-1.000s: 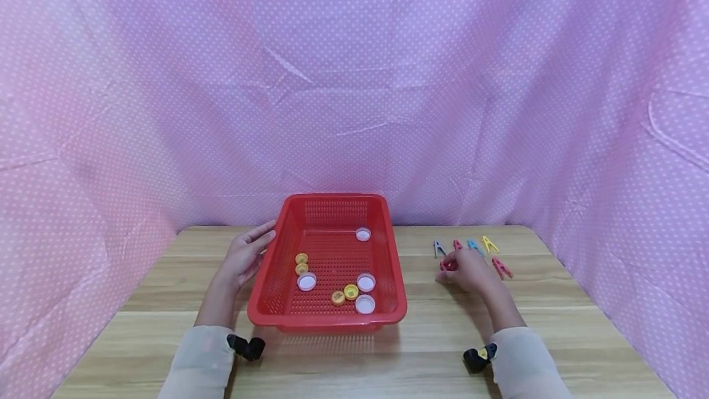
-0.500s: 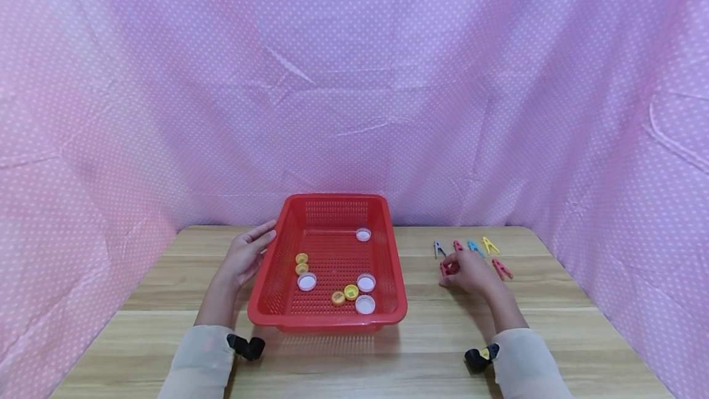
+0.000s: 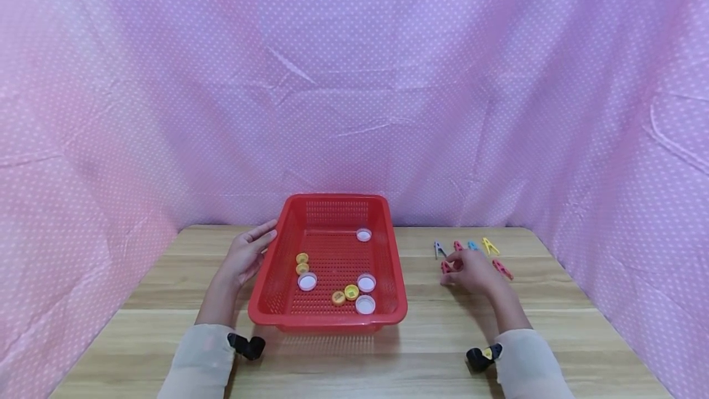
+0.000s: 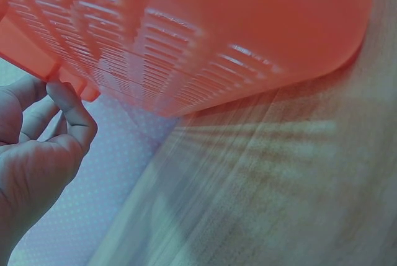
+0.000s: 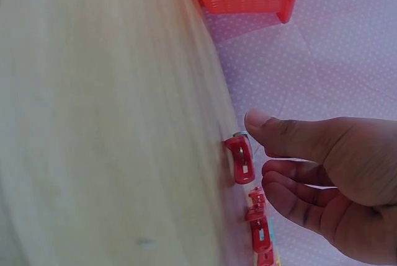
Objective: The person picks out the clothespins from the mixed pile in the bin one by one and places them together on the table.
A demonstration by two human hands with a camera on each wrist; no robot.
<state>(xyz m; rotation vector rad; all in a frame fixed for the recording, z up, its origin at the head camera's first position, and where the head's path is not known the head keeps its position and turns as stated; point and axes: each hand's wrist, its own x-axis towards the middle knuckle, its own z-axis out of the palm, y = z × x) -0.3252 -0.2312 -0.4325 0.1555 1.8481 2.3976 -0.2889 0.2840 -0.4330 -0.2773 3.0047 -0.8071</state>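
My left hand [image 3: 244, 257] grips the left rim of a red plastic basket [image 3: 397, 263]; in the left wrist view its thumb and fingers meet at that rim. White round caps [image 3: 307, 282] and yellow bottle caps [image 3: 338, 298] lie inside the basket. Over on the right, my right hand [image 3: 472, 271] is beside a red clothespin [image 3: 445, 267] on the table. The right wrist view has thumb and fingers curved and apart, with the clothespin [image 5: 242, 158] just beyond their tips and nothing pinched. The hand partly covers a blue clothespin [image 3: 472, 245].
Around the right hand lie a grey clothespin [image 3: 440, 250], another red clothespin [image 3: 458, 245], a yellow clothespin [image 3: 490, 245] and a third red clothespin [image 3: 503, 269]. The wooden table [image 3: 421, 350] ends at a pink dotted curtain [image 3: 354, 109] behind the basket.
My right hand has shifted slightly right, now covering more of the blue clothespin and showing more of the red one at its fingertips. The left hand and the basket have stayed put.
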